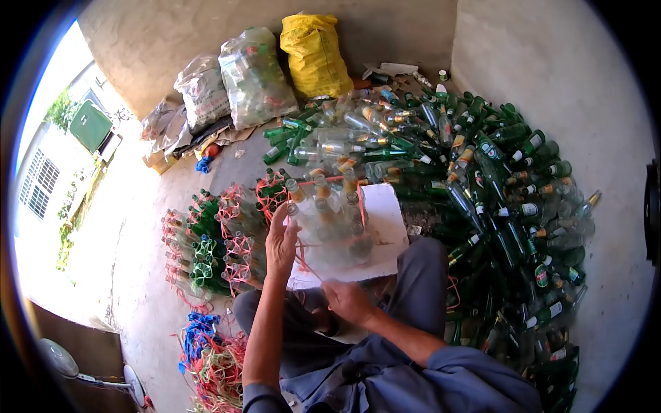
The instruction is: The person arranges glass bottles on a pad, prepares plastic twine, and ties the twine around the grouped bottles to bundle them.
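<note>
A cluster of clear glass bottles (pixel 334 220) stands upright on a white board (pixel 385 213) in front of me. Around the cluster, an orange-pink plastic string (pixel 310 267) runs near the necks and lower down along the sides. At the left side of the cluster is my left hand (pixel 281 241), its fingers stretched upward against the nearest bottle, thumb apart. My right hand (pixel 349 301) is closed on the string's end, which runs taut from the bottles toward my lap.
Tied bundles of bottles (pixel 210 255) stand at left, above a tangled heap of coloured string (pixel 217 368). Loose green and clear bottles (pixel 496 206) cover the floor at right. A yellow sack (pixel 315 58) and a transparent sack (pixel 255 76) lean against the back wall. A fan (pixel 134 384) is lower left.
</note>
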A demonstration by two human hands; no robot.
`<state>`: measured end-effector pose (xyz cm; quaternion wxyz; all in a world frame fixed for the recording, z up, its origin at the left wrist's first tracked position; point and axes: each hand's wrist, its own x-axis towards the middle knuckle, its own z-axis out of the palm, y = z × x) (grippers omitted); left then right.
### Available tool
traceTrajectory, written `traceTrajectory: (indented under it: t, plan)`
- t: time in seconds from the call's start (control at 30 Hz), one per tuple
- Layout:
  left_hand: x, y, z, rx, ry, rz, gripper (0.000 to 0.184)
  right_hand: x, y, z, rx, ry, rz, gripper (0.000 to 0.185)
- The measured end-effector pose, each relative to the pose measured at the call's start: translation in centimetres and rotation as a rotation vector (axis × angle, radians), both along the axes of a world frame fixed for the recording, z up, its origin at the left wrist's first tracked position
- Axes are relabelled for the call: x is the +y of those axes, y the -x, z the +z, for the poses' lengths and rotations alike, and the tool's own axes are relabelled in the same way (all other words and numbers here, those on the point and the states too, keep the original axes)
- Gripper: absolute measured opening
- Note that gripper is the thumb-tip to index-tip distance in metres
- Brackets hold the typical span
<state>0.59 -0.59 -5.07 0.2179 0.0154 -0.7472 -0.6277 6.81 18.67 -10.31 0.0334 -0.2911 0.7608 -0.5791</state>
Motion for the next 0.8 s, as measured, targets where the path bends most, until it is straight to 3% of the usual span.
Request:
traceTrajectory:
  t: [0.07,0.17,0.2,0.3,0.33,0.43,0.57,0.8]
  plan:
    - [0.2,-1.1,0.0,0.022,0.010,0.001,0.051,0.0,0.0,-0.3,0.013,0.014,-0.007,0.012]
    - [-0.1,-3.4,0.9,-0.184,-0.170,0.021,0.055,-0.1,0.0,0.1,-0.028,0.035,-0.004,0.013]
    - [0.6,-3.6,1.1,-0.200,-0.251,0.155,0.053,-0.1,0.0,0.1,-0.025,0.035,-0.003,0.014]
    - [-0.8,-4.1,0.9,-0.414,-0.334,0.128,0.046,-0.1,-0.2,0.2,-0.026,0.040,0.009,0.016]
    - [-0.6,-4.2,1.0,-0.415,-0.198,0.196,0.046,-0.1,-0.2,0.8,-0.034,0.045,0.015,0.017]
    - [0.1,-4.4,1.5,-0.436,-0.201,0.148,0.050,-0.3,-0.5,0.3,0.041,0.023,0.025,0.017]
    - [2.0,-4.6,2.5,-0.405,-0.443,0.161,0.054,-0.9,-0.6,-1.4,0.080,0.001,0.049,0.016]
    - [2.1,-4.6,1.9,-0.385,-0.461,0.116,0.054,-0.5,-1.1,1.1,-0.044,0.034,0.034,0.013]
